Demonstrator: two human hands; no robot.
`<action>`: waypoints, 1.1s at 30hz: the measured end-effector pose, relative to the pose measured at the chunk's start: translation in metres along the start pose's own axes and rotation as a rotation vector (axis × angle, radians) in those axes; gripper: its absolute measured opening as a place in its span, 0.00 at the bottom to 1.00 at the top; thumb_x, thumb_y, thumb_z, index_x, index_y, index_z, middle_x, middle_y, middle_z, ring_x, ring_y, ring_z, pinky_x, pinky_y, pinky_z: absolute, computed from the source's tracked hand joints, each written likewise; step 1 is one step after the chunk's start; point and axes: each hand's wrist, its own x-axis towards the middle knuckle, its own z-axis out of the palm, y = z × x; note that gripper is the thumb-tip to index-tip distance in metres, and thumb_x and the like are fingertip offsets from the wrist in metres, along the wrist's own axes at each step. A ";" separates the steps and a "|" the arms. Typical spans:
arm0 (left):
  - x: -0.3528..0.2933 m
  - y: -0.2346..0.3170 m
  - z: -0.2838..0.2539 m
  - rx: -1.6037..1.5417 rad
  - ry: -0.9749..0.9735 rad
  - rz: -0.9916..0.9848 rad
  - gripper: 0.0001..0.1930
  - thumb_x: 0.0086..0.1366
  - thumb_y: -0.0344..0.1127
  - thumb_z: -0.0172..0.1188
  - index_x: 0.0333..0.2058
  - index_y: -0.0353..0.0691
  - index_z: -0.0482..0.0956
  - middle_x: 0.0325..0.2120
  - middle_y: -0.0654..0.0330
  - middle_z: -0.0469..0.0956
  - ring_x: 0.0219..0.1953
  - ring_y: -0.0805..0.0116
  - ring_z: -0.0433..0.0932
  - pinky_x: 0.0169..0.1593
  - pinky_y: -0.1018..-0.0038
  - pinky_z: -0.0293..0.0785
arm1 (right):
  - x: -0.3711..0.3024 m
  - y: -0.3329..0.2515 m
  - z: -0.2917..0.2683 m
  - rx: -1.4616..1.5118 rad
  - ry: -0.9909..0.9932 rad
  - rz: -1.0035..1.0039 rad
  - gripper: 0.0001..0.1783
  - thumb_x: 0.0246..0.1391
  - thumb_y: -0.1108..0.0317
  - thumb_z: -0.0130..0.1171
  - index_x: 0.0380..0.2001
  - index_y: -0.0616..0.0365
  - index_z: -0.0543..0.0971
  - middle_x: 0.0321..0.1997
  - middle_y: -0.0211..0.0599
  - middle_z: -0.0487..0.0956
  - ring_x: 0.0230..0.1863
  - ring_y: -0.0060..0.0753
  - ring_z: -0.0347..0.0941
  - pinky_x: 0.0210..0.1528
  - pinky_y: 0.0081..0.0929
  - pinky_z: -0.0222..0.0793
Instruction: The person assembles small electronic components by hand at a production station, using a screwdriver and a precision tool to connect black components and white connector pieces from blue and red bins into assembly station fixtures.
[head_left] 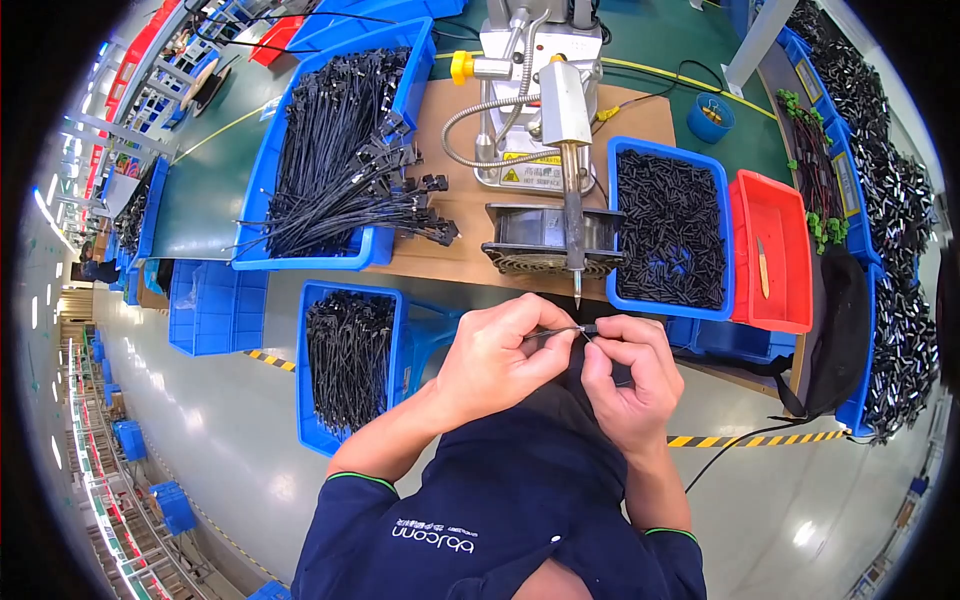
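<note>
Both of my hands meet just under the tip of a soldering iron [573,210] that points down from its stand. My left hand [500,358] pinches a thin dark cable [545,332] between thumb and fingers. With thumb and forefinger, my right hand [635,375] grips a small black piece [590,329] where the cable ends. A thin pale strand shows between the fingertips; how the parts join is too small to tell. The iron's tip is apart from both hands. A black fan [553,238] stands behind the iron, at the bench edge.
Left on the bench, a blue bin [378,247] holds black cables; another cable bin [308,420] is lower left. To the right stand a blue bin [722,240] of small black tubes and a red tray [795,265] with a thin tool. A small blue cup [712,128] stands behind.
</note>
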 end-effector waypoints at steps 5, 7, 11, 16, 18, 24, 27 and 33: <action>0.007 0.006 -0.004 0.042 0.019 0.002 0.06 0.65 0.27 0.71 0.38 0.35 0.84 0.26 0.60 0.84 0.22 0.76 0.79 0.27 0.75 0.75 | 0.005 -0.001 0.003 0.009 0.016 0.005 0.11 0.48 0.84 0.74 0.34 0.64 0.82 0.43 0.46 0.86 0.41 0.45 0.83 0.43 0.34 0.81; 0.009 0.008 -0.005 0.058 0.027 0.013 0.06 0.65 0.28 0.72 0.37 0.36 0.84 0.26 0.60 0.84 0.22 0.75 0.78 0.27 0.75 0.75 | 0.008 -0.001 0.004 0.013 0.020 0.006 0.11 0.48 0.84 0.74 0.34 0.64 0.82 0.43 0.46 0.86 0.41 0.45 0.83 0.43 0.35 0.81; 0.013 0.010 -0.008 0.081 0.033 0.015 0.05 0.64 0.28 0.72 0.37 0.37 0.84 0.25 0.60 0.83 0.21 0.75 0.77 0.26 0.74 0.74 | 0.013 -0.002 0.005 0.016 0.029 0.004 0.11 0.49 0.84 0.73 0.34 0.65 0.82 0.43 0.46 0.86 0.41 0.44 0.83 0.43 0.35 0.81; 0.018 0.009 -0.010 0.101 0.043 0.042 0.05 0.64 0.28 0.72 0.36 0.37 0.84 0.24 0.60 0.82 0.20 0.74 0.76 0.25 0.73 0.73 | 0.018 -0.002 0.005 0.017 0.034 -0.005 0.10 0.49 0.84 0.73 0.34 0.65 0.82 0.43 0.46 0.86 0.41 0.44 0.83 0.43 0.35 0.81; 0.019 0.010 -0.011 0.117 0.040 0.028 0.05 0.64 0.29 0.72 0.36 0.37 0.84 0.24 0.60 0.82 0.20 0.74 0.75 0.25 0.73 0.73 | 0.019 -0.002 0.005 0.016 0.034 -0.004 0.10 0.49 0.83 0.73 0.34 0.65 0.82 0.43 0.46 0.86 0.41 0.44 0.83 0.43 0.35 0.81; 0.019 0.012 -0.016 0.107 0.051 0.043 0.05 0.64 0.28 0.72 0.35 0.37 0.83 0.23 0.60 0.82 0.20 0.75 0.75 0.25 0.74 0.73 | 0.022 -0.005 0.009 0.021 0.029 -0.008 0.10 0.49 0.83 0.74 0.34 0.65 0.82 0.43 0.46 0.86 0.41 0.43 0.83 0.43 0.34 0.80; 0.023 0.019 -0.012 0.128 0.039 0.038 0.05 0.64 0.28 0.72 0.35 0.37 0.83 0.23 0.60 0.82 0.19 0.75 0.75 0.25 0.74 0.73 | 0.021 -0.002 0.003 0.040 0.042 0.000 0.10 0.49 0.83 0.74 0.34 0.65 0.82 0.43 0.46 0.86 0.41 0.43 0.83 0.43 0.34 0.80; 0.022 0.018 -0.014 0.117 0.051 0.034 0.05 0.64 0.28 0.71 0.35 0.37 0.83 0.23 0.60 0.81 0.19 0.75 0.74 0.25 0.74 0.72 | 0.023 -0.003 0.006 0.034 0.036 -0.009 0.10 0.49 0.83 0.74 0.33 0.65 0.82 0.43 0.45 0.86 0.41 0.43 0.83 0.43 0.33 0.80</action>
